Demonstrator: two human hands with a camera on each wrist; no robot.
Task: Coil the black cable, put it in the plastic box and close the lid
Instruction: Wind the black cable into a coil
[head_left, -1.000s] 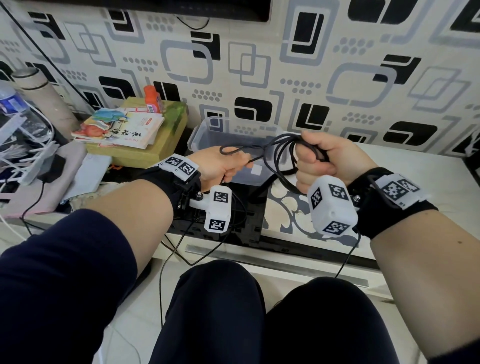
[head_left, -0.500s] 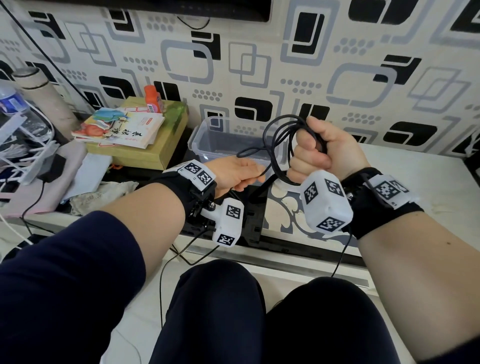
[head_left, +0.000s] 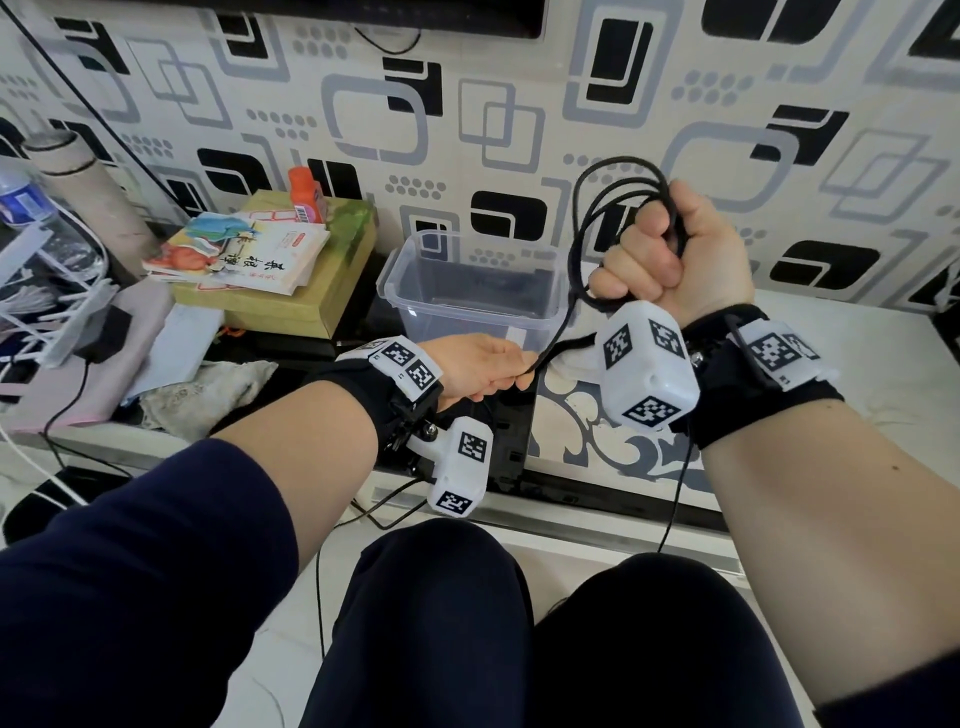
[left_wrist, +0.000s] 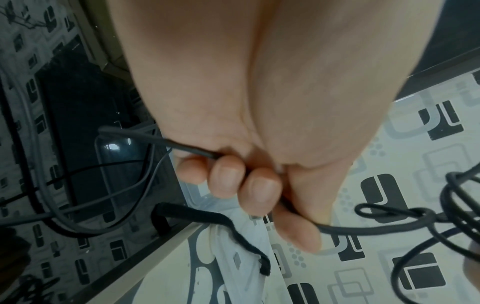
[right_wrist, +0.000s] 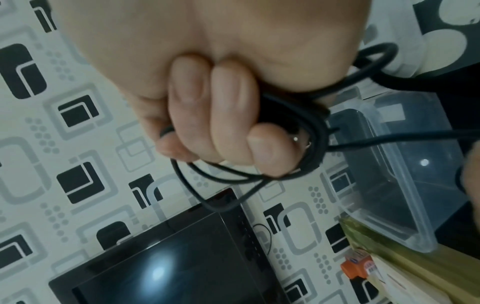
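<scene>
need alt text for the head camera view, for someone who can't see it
A right hand grips loops of black cable raised beside an open clear plastic box, while the left hand pinches the cable's loose end. Books lie left of the box.

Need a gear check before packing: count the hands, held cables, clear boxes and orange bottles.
Hands: 2, left hand and right hand
Cable: 1
Box: 1
Orange bottle: 1
Total: 5
</scene>
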